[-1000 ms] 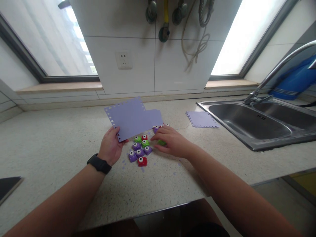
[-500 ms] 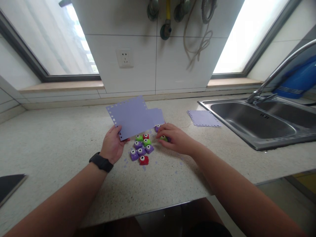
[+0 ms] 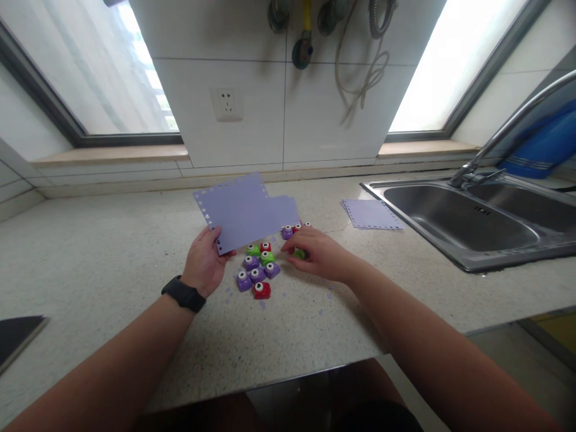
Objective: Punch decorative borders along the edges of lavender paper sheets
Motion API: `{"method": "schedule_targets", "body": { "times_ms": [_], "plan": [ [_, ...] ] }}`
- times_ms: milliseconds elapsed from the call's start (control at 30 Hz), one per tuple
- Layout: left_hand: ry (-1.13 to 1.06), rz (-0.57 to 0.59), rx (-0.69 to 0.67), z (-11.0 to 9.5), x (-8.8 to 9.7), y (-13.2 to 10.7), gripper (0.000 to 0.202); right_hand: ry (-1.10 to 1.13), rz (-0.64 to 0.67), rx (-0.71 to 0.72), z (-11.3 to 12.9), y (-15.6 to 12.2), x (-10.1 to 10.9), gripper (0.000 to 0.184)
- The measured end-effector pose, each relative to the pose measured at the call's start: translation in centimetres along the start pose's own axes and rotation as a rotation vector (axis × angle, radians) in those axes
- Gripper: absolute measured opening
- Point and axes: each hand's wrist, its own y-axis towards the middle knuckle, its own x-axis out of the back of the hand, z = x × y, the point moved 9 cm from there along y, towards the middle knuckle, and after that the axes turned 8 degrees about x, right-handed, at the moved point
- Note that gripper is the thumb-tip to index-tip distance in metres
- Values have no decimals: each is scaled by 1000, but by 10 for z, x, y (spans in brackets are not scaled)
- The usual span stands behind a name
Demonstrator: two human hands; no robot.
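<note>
My left hand (image 3: 204, 264) pinches the near corner of a lilac paper sheet (image 3: 238, 210) whose edges are punched with small holes, holding it tilted above the counter. A black watch sits on that wrist. Just right of it lies a cluster of small craft punches (image 3: 257, 270) in purple, green and red. My right hand (image 3: 317, 252) rests on the counter beside the cluster, fingers curled round a green punch (image 3: 299, 253). Further punches (image 3: 294, 229) lie behind my right hand, partly under the sheet.
A stack of lilac punched sheets (image 3: 371, 214) lies by the steel sink (image 3: 472, 219) on the right, with its tap (image 3: 504, 132) above. A dark flat object (image 3: 15, 336) sits at the left counter edge. Paper bits dot the speckled counter (image 3: 112, 252). A wall socket (image 3: 226, 103) faces me.
My right hand has closed its fingers round the green punch and drawn slightly back. My left hand and the sheet have stayed almost still.
</note>
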Motion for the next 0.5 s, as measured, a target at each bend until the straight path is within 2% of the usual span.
{"method": "schedule_targets", "body": {
  "times_ms": [67,233,433,500],
  "plan": [
    [-1,-3,3,0,0,0,12,-23,31,19,3,2,-5,13],
    [5,3,-5,-1,-1,-1,11,-80,95,74,10,6,-19,31],
    [11,8,-9,-1,-1,-1,11,-41,162,62,11,6,-26,22],
    [15,13,-11,0,-1,0,12,-21,174,45,12,7,-26,24]
  ]
}}
